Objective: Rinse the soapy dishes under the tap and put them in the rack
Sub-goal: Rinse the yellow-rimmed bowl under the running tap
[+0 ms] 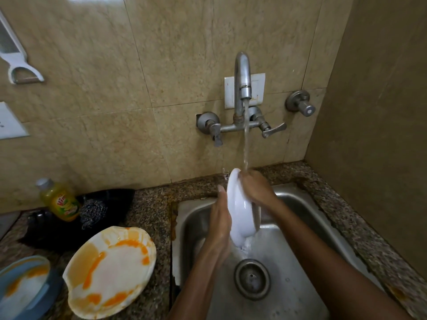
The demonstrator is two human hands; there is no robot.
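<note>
A white plate (239, 211) was held on edge over the sink (300, 218), its top rim right under the stream (246, 144) from the wall tap (242, 75). The left hand (220, 218) was wrapped round the plate's left side, fingers curled behind it w/ thumb up by the rim; the right hand (255, 188) was laid over the upper face, fingers bent onto it, apparently rubbing. Foam and water ran off the bottom edge toward the drain (251, 277).

Judged as mid-rinse of one plate. To be done well: plate should be turned by the left hand so the stream reaches every part of the rim, both faces swept by the right, then tipped to drain before it goes to the rack. The rack was not in view, so its place couldn't be told. A wet plate is likely slippery; grip best kept firm.

On the counter (150, 209) to the left, a sauce-stained plate (108, 271), a blue container (24, 285), a dish-soap bottle (60, 199) and a steel scrubber (92, 212) were seen – prob. more left to be washed
</note>
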